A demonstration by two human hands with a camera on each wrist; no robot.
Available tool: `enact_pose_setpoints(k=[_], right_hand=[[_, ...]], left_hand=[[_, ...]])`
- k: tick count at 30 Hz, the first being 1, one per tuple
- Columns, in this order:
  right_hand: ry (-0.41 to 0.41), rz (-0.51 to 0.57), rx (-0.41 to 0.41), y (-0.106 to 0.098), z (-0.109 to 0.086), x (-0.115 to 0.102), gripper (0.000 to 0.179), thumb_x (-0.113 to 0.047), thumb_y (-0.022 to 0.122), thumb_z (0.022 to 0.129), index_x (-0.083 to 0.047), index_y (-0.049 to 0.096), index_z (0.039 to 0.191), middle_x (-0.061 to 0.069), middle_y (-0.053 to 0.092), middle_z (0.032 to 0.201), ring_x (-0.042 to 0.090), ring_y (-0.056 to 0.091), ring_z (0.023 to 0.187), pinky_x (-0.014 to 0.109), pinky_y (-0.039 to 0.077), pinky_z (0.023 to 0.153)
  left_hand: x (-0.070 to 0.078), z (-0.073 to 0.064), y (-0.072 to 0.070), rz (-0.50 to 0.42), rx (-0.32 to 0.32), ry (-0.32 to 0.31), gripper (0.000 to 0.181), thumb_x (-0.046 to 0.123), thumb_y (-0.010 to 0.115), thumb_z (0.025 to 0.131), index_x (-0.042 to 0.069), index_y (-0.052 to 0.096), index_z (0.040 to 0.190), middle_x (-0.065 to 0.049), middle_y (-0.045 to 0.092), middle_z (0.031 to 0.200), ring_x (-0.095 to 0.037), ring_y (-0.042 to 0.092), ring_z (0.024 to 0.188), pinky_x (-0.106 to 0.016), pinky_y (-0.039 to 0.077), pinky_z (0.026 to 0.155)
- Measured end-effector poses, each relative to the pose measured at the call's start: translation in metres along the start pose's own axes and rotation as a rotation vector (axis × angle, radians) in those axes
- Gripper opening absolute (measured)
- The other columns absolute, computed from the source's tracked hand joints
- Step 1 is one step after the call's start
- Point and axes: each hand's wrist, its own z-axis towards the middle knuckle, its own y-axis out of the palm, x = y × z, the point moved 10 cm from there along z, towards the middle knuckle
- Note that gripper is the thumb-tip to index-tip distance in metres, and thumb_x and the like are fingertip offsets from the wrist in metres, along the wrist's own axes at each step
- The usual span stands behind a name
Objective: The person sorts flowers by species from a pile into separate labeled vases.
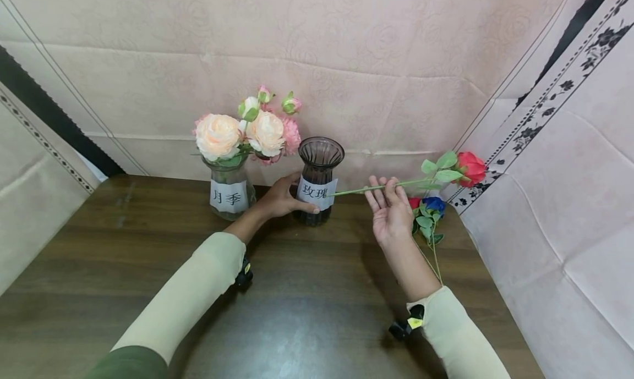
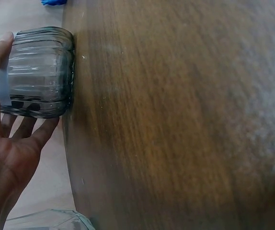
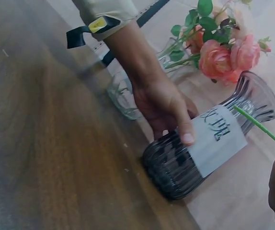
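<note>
My left hand (image 1: 284, 198) grips a dark ribbed glass vase (image 1: 319, 172) from its left side, thumb over the white label with handwritten characters. The vase stands upright near the table's back edge, its mouth showing nothing in it. My right hand (image 1: 393, 217), palm turned up, pinches the green stem of a red rose (image 1: 470, 169). The bloom points right, and the bare stem end overlaps the vase's label in the head view. In the right wrist view, the stem tip (image 3: 236, 108) crosses in front of the vase's neck.
Left of the dark vase stands a clear labelled vase (image 1: 229, 197) holding cream and pink flowers (image 1: 218, 137). Beyond my right wrist, a blue rose (image 1: 433, 204) and another red bloom (image 1: 414, 202) lie on the wooden table (image 1: 297, 313). Pale cloth hangs behind and at both sides.
</note>
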Motion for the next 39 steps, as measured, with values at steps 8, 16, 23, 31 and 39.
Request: enact_pose_setpoints(k=[8,16,23,31,39], right_hand=[[-0.025,0.059,-0.026,0.023,-0.001,-0.024,0.026,-0.023,0.066,0.108,-0.016,0.062,0.132,0.002,0.076,0.107,0.028,0.058,0.157,0.041,0.064,0.102],[-0.14,0.061,-0.075,0.051,0.002,-0.043,0.018,-0.027,0.065,0.107,-0.009,0.067,0.111,0.004,0.08,0.103,0.032,0.057,0.158,0.041,0.062,0.108],[-0.201,0.093,-0.063,0.067,0.004,-0.045,0.014,-0.024,0.07,0.105,-0.011,0.069,0.111,0.005,0.08,0.101,0.034,0.067,0.147,0.048,0.058,0.113],[-0.284,-0.006,-0.064,0.078,0.001,-0.034,0.043,-0.02,0.069,0.109,0.004,0.061,0.144,0.004,0.081,0.096,0.023,0.087,0.103,0.043,0.068,0.091],[-0.4,-0.248,-0.119,0.097,-0.009,-0.022,0.052,-0.022,0.072,0.111,0.003,0.062,0.155,0.001,0.082,0.104,0.02,0.086,0.106,0.04,0.069,0.096]], left_hand=[[0.001,0.0,0.0,0.005,0.002,0.002,0.091,0.017,0.102,0.085,0.017,0.055,0.164,-0.01,0.069,0.153,-0.036,0.059,0.149,-0.062,0.043,0.13],[0.0,-0.001,-0.001,0.019,-0.003,0.0,0.091,0.019,0.102,0.085,0.017,0.055,0.163,-0.01,0.069,0.155,-0.036,0.058,0.15,-0.062,0.041,0.131],[0.002,0.0,-0.001,0.011,-0.002,0.02,0.092,0.017,0.102,0.085,0.018,0.055,0.164,-0.01,0.07,0.155,-0.036,0.059,0.149,-0.062,0.043,0.13],[0.003,0.0,0.0,0.005,-0.006,0.032,0.088,0.016,0.102,0.084,0.017,0.059,0.161,-0.011,0.072,0.152,-0.035,0.061,0.148,-0.061,0.043,0.129],[0.004,0.0,-0.001,0.004,0.001,0.045,0.087,0.016,0.103,0.084,0.018,0.06,0.16,-0.01,0.072,0.151,-0.035,0.061,0.147,-0.062,0.044,0.129]])
